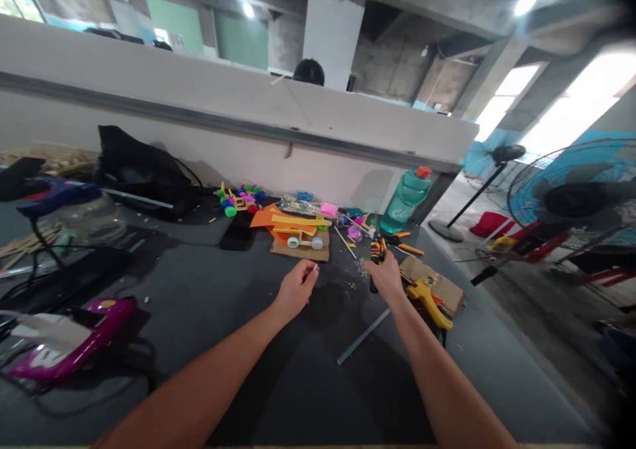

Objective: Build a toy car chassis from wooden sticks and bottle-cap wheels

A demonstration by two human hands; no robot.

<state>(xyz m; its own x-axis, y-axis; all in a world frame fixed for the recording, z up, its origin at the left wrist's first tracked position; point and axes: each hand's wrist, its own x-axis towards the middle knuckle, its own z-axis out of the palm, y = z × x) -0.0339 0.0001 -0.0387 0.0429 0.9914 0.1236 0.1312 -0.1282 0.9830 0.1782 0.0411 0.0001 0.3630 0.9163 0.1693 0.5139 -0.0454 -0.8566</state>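
Watching remotely, I see a green bottle [405, 202], a yellow glue gun [430, 303] and a grey strip [364, 338] around the right hand [386, 277], which grips a black-and-yellow tool [377, 248], partly hidden, at the bench's [313, 383] right side. The left hand [295, 290], near a wheeled model [305, 242], pinches a pale bit [317, 267] too small to identify.

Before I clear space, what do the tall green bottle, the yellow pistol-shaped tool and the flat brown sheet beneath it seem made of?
Tall green bottle: probably glossy plastic; its tinted wall looks see-through.
Yellow pistol-shaped tool: likely hard plastic, smooth and evenly coloured.
Flat brown sheet: looks like matte cardboard, judging by its dull tan face.
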